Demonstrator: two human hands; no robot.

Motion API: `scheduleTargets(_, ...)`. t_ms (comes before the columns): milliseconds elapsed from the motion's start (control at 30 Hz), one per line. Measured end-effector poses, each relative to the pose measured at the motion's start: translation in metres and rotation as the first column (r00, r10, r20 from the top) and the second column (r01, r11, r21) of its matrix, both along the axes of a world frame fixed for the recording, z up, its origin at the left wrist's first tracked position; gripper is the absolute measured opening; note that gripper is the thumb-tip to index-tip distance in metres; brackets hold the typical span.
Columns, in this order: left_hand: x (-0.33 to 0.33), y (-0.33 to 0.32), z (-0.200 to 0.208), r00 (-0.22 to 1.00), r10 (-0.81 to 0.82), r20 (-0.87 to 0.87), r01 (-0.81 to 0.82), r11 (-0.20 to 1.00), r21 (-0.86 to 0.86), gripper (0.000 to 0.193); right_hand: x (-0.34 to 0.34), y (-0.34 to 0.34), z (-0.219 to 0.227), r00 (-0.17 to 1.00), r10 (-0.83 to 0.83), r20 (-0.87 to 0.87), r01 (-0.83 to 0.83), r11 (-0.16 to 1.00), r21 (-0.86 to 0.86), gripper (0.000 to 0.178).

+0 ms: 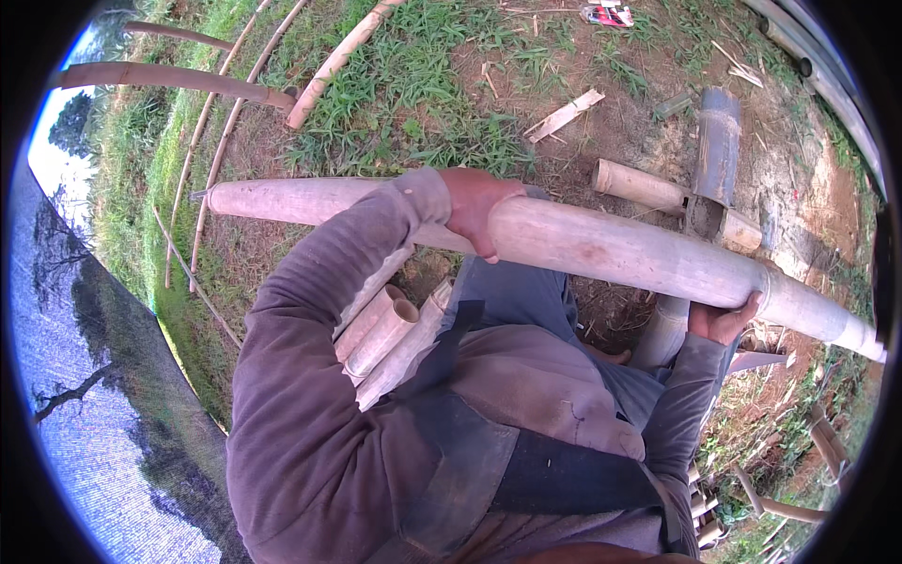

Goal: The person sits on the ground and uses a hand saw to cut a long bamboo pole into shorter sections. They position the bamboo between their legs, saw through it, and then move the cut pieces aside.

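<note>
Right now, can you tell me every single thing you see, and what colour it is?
Long bamboo pole: one, pale tan, across the middle
Bamboo tubes: at least two, tan, left of the lap
Thick bamboo piece: one, grey, near the right hand
Dark bamboo piece: one, grey-brown, upper right
Short bamboo piece: one, tan, beside it
Wood scrap: one, pale, top
Wrapper-like thing: one, red and white, top
Poles: several, brown and tan, upper left
Mesh sheet: one, dark grey, left
Grass: patches, green, around
Sweater: one, grey-brown, lower middle
Left hand: one, bare, gripping the long pole
Right hand: one, bare, holding its underside
</note>
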State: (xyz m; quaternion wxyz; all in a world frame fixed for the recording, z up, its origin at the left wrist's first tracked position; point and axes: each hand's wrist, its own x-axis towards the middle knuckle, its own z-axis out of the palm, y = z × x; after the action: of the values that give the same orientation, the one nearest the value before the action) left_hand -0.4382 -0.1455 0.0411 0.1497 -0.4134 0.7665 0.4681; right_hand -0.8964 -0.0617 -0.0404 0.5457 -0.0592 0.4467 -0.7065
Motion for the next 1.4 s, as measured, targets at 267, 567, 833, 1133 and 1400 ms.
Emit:
scheduleTargets(267,0.153,-0.005,-0.017,0.828,0.381,0.411,-0.090,0.815,-0.572,0.126,0.237,-0.036,-0.036,0.578,0.502,0.643,-0.595,0.799,-0.088,0.100)
scheduleTargets(567,0.152,0.011,-0.144,0.830,0.507,0.233,-0.248,0.709,-0.660,0.125,0.179,-0.020,-0.044,-0.025,0.917,-0.398,-0.975,0.066,0.212,0.091)
scheduleTargets(833,0.108,0.037,-0.148,0.758,0.616,0.215,-0.093,0.428,-0.899,0.119,0.007,0.117,-0.053,-0.363,0.760,-0.539,-0.215,0.494,0.842,0.073)
scheduleTargets(1133,-0.089,0.134,-0.172,0.996,0.089,0.016,-0.050,0.691,-0.721,0.075,0.004,0.194,-0.060,-0.313,0.759,-0.571,0.040,0.611,0.791,0.051)
scheduleTargets(1400,-0.077,0.158,-0.152,0.987,0.131,0.089,-0.030,0.706,-0.707,0.073,0.011,0.211,-0.061,-0.364,0.639,-0.678,-0.076,0.705,0.705,0.049)
